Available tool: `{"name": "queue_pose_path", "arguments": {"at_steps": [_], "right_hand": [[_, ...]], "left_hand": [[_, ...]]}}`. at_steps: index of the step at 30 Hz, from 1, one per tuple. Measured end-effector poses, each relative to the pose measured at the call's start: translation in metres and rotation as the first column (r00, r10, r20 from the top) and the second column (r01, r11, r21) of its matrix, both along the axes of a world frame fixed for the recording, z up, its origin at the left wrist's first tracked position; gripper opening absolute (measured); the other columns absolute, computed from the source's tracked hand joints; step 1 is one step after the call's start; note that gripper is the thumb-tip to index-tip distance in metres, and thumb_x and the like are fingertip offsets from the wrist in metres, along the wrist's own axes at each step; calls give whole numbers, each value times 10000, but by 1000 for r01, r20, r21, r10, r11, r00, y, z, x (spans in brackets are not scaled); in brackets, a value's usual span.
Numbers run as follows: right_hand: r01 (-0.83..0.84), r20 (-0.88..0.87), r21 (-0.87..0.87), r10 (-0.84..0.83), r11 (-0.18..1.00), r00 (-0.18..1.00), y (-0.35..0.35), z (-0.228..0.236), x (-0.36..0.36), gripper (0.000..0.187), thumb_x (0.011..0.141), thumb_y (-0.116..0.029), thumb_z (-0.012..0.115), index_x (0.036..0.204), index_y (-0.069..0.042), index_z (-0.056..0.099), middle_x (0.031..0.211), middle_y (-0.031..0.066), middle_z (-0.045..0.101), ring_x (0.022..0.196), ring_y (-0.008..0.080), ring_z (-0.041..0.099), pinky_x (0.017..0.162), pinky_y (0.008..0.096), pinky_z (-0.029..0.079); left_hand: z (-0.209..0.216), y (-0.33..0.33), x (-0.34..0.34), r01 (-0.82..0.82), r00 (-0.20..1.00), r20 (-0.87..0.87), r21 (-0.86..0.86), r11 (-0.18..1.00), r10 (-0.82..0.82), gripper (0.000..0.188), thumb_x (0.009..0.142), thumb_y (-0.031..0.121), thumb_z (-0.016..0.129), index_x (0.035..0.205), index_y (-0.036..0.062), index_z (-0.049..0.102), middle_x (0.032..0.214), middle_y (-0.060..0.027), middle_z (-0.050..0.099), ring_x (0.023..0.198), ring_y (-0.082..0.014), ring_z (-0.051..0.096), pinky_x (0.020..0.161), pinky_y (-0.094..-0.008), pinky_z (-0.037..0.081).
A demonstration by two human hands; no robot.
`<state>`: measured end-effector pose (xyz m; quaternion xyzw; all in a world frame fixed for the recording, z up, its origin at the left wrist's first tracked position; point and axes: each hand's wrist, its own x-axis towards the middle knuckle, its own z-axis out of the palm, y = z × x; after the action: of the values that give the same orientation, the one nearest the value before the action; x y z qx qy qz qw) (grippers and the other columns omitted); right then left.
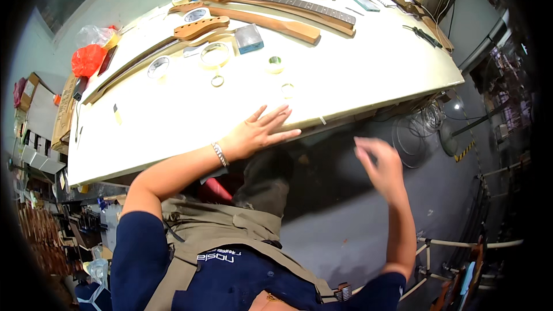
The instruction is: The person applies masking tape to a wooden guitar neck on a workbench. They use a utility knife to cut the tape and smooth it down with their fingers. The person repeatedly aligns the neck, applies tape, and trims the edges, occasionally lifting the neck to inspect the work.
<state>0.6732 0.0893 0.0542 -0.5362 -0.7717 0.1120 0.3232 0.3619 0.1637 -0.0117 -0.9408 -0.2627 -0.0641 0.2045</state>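
Observation:
My left hand [262,129] rests on the near edge of the white worktable [190,121], palm down with fingers spread, holding nothing. Off the table edge, over the grey floor, my right hand [380,164] is raised, slightly blurred. Its fingers bend close to the thumb in a pinch; whatever may be between them is too small to make out. Between the hands, a short white strip [322,120] sticks at the table's edge. Just beyond my left fingertips lies a pale tape ring [287,90], with a small tape roll [275,64] and a thin ring [217,81] farther back.
Wooden guitar necks [259,20] lie across the far side and left of the table. Larger tape rolls [215,56] and a blue-grey block [249,39] are near them. A red plastic bag [88,60] sits at the left edge. Coiled cable [432,116] and a stand are on the right.

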Motion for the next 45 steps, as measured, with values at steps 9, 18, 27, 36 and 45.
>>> {"name": "queue_pose_path", "arguments": {"at_steps": [9, 18, 27, 36, 45], "right_hand": [[33, 97, 302, -66, 953, 993, 334, -31, -75, 336, 830, -118, 607, 1155, -50, 556, 1213, 157, 550, 1144, 324, 498, 951, 371, 407], [333, 580, 62, -306, 941, 755, 448, -28, -101, 738, 754, -254, 659, 1392, -105, 317, 1307, 149, 458, 1266, 281, 389, 1095, 572, 54], [249, 490, 363, -411, 898, 768, 372, 36, -135, 423, 563, -199, 720, 942, -71, 582, 976, 98, 589, 874, 329, 595, 723, 400, 488], [347, 218, 478, -492, 807, 843, 144, 56, -255, 477, 606, -175, 775, 1026, -71, 575, 926, 110, 613, 874, 316, 592, 756, 402, 470], [-264, -4, 306, 278, 915, 961, -22, 29, -433, 557, 664, -178, 782, 1124, -2, 523, 1028, 144, 562, 959, 334, 519, 821, 412, 416]], "left_hand": [[20, -52, -106, -261, 826, 395, -363, 894, 402, 671, 721, 206, 674, 1333, 116, 413, 1395, -142, 360, 1317, -356, 295, 1064, -582, 169], [9, -92, -255, -734, 548, 383, -206, 647, 744, 614, 816, 404, 531, 1308, 51, 433, 1388, -200, 354, 1326, -400, 227, 1092, -535, 6], [16, -95, -257, -710, 479, 468, -291, 641, 743, 580, 809, 364, 583, 1286, 54, 468, 1344, -164, 420, 1317, -339, 283, 1103, -506, 37], [74, -33, -233, 436, -350, 672, -500, 748, 653, 719, 929, 244, 502, 1448, 27, 55, 1447, -139, 275, 1318, -260, 299, 1081, -398, 231], [170, -66, -298, -67, -684, 727, -153, 986, 66, 590, 791, 123, 710, 1232, 85, 319, 848, -12, 477, 620, -99, 559, 522, -230, 503]]}}
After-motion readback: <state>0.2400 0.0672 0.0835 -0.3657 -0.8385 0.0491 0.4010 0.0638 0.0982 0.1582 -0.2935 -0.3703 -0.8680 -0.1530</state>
